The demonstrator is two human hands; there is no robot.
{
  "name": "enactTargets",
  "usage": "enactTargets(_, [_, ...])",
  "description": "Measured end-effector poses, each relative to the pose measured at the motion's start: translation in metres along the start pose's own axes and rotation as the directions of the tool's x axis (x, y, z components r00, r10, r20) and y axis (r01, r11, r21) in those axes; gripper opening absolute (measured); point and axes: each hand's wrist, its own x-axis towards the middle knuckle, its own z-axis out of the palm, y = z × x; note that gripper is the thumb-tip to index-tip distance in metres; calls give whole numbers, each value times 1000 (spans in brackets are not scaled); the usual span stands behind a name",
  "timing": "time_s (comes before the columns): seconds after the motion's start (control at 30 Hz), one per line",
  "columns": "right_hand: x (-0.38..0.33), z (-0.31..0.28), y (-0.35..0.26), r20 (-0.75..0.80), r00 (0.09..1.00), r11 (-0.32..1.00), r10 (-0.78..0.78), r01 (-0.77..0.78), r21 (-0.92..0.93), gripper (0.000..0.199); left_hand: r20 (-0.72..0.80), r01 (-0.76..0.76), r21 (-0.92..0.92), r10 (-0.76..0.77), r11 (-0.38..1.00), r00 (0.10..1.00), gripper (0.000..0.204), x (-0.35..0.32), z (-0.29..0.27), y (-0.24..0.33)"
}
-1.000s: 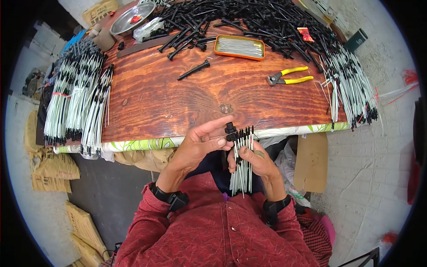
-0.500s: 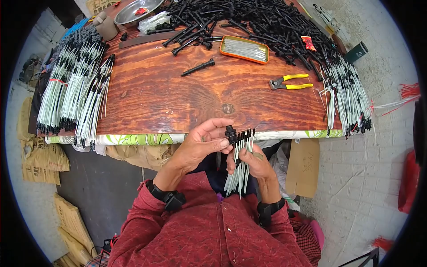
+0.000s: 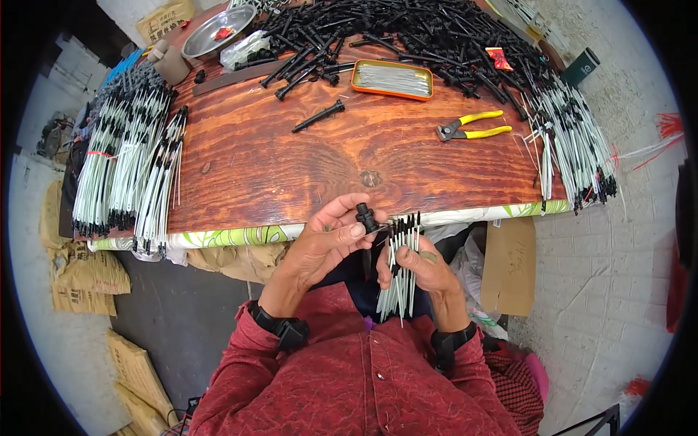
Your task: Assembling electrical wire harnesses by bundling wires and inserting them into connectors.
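Observation:
Near the table's front edge, my left hand (image 3: 320, 240) pinches a short black ribbed plastic piece (image 3: 366, 216) between thumb and fingers. A thin metal pin or wire sticks out beside that piece toward the right. My right hand (image 3: 430, 275) is closed round a bundle of thin white rods with black tips (image 3: 395, 294), tips up and white ends hanging down over my lap. The black piece sits just left of the rod tips, with a small gap between. Parts of both hands' fingers are hidden behind what they hold.
On the wooden table (image 3: 276, 174) lie yellow-handled pincers (image 3: 476, 125), a tin of thin metal pins (image 3: 392, 79) and a single black tube (image 3: 318, 116). A heap of black tubes (image 3: 407, 36) covers the back. Rod bundles lie at left (image 3: 131, 167) and right (image 3: 571, 145).
The black piece in my left hand has tilted and drawn slightly left, away from the rod tips. My right hand still grips the rods. The whole view has shifted a little.

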Motion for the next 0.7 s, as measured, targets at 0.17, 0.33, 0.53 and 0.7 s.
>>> enactTargets(0.17, [1, 8, -6, -90, 996, 1000, 24, -25, -13, 64, -11, -36, 35, 36, 999, 999, 45, -3, 2, 0])
enactTargets(0.33, [-2, 3, 0, -60, 998, 1000, -7, 8, 11, 58, -11, -1, 52, 1, 999, 1000, 46, -4, 7, 1])
enactTargets(0.53, [-1, 10, -3, -88, 996, 999, -19, 22, 28, 59, -56, 36, 30, -35, 999, 998, 50, -5, 9, 0])
enactTargets(0.7, [-1, 9, 0, -70, 997, 999, -32, 34, 28, 57, -52, 30, 14, -29, 999, 998, 51, -4, 15, 0])
